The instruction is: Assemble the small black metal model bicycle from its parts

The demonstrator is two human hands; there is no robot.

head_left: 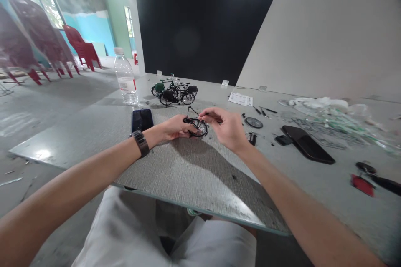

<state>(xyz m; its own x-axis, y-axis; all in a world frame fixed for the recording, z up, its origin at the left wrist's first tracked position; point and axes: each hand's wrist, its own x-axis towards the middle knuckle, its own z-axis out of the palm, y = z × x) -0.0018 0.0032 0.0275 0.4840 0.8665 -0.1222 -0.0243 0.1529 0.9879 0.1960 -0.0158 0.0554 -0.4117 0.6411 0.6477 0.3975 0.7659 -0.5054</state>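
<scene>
A partly built black miniature bicycle (199, 127), with one wheel and a thin frame bar, is held just above the table in front of me. My left hand (179, 127) wraps its fingers round the bicycle from the left side. From the right, my right hand (224, 125) pinches with thumb and forefinger at the bicycle's upper edge; what lies between those fingertips is too small to make out. A loose spoked wheel (254, 122) and a small black part (252, 138) lie right of my right hand.
Several finished miniature bicycles (177, 91) stand behind, beside a water bottle (125, 77). A phone (142, 120) lies left, another black phone (308, 144) right. Paper sheets (240, 99), small tools (263, 111), plastic wrapping (341, 114) and a red-and-black object (362, 185) are on the table (175, 179).
</scene>
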